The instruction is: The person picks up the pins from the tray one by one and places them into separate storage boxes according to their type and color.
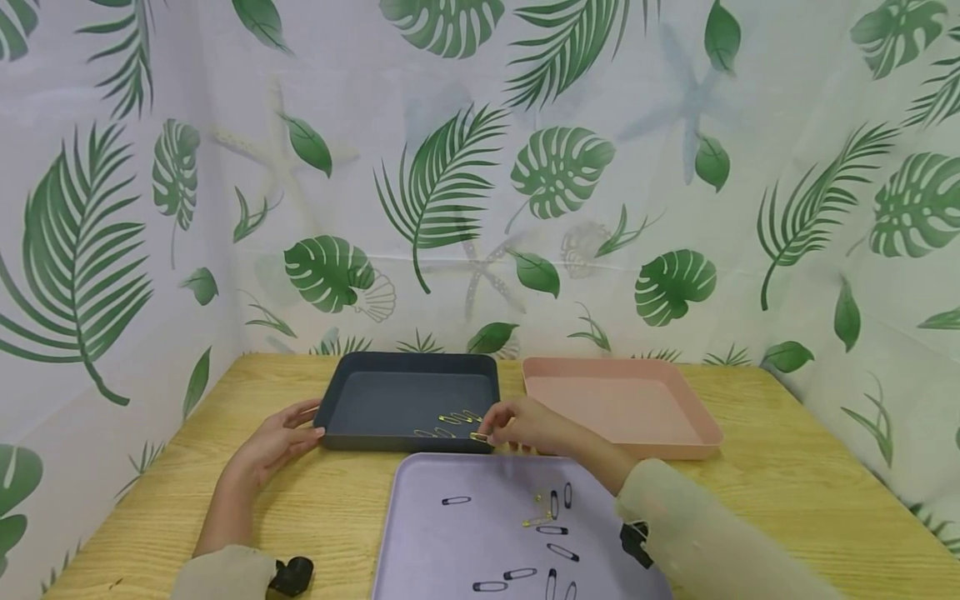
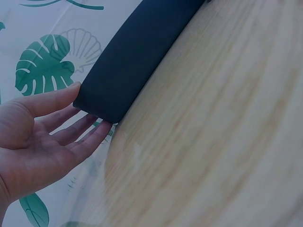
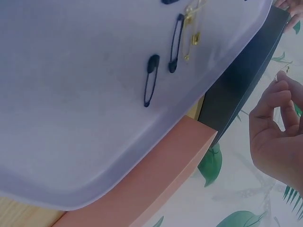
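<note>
Head: step in hand reads as placing gold pins in the dark tray (image 1: pixel 405 442). Right hand (image 1: pixel 528 423) has a gold safety pin (image 1: pixel 478 437) pinched thumb-to-finger at the tray's near wall, right end. Can't tell if the pin touches the tray. More gold pins (image 1: pixel 450 419) lie inside, just beside the fingertips. Left hand (image 1: pixel 273 442) is at the tray's left end, probably steadying it. Lavender tray (image 1: pixel 431 550) in front holds black pins (image 1: pixel 552 530) plus a few gold ones (image 1: pixel 536 522). Pink tray (image 1: pixel 600 408) sits to the right on the bench (image 1: pixel 787 500).

My read on next move: pin over the tray floor, open the pinch, keep clear of the pins already down.

Left wrist: fingers fairly straight, thumb at the upper rim, fingertips along the end wall. Touching only, no firm grip that I can see. Tray interior hidden.

Right wrist: same pinch, thin bit of pin showing at the fingertips, past the lavender tray's edge. Pin outline too small to read.
</note>
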Available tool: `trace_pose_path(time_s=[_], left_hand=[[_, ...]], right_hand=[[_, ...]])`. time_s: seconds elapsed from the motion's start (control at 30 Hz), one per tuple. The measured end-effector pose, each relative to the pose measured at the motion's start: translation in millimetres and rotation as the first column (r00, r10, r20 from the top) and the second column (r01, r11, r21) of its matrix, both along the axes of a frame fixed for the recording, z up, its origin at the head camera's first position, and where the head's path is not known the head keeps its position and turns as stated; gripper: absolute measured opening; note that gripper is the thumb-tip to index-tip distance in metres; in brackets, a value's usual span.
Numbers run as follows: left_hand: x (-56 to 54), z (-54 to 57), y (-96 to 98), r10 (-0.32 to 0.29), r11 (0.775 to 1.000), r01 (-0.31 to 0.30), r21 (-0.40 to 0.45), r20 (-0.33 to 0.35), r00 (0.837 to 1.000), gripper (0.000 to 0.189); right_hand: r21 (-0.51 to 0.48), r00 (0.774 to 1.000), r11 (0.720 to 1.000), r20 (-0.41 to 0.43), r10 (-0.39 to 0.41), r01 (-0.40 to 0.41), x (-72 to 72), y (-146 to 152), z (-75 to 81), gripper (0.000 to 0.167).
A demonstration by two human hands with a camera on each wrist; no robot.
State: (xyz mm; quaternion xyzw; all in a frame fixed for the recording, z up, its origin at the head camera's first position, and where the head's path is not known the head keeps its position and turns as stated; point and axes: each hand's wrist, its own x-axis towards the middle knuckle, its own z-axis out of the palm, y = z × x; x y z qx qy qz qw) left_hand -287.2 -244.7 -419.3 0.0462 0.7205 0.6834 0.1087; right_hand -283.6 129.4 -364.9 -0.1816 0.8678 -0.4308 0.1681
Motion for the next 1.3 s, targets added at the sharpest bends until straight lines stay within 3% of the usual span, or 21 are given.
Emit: trace_pose_path(time_s=[0.13,0.4,0.67,0.87,1.3], left_hand=[[-0.2,-0.1,-0.5,0.002,1.000,-0.002,0.004,0.001,1.000,0.064],[-1.3,0.6,-1.3,0.001,1.000,-0.001,0.005,-0.001,1.000,0.064],[-3.5,0.4,-3.0,-0.005,1.000,0.005,0.000,-0.003,1.000,0.064],[-3.6,1.4,-3.2,-0.010,1.000,0.010,0.002,-0.007,1.000,0.064],[-3.6,-0.1,-3.5,-0.016,1.000,0.016,0.017,-0.005,1.000,0.064]], right_hand=[[-0.018,0.999,1.000,0.029,-0.014,0.015,-6.0,-4.7,0.8,0.010],[0.041,1.000,0.999,-0.002,-0.002,0.002,-19.0,-15.4,3.1,0.012],[0.026,0.997,0.997,0.014,-0.076,0.075,-35.7,-26.9,-2.2,0.012],[0.017,0.996,0.996,0.013,-0.086,0.085,-48.3,-32.3,-6.9,0.013],[0.063,0.994,0.992,0.015,-0.111,0.110,-51.9,-42.6,-8.1,0.011]])
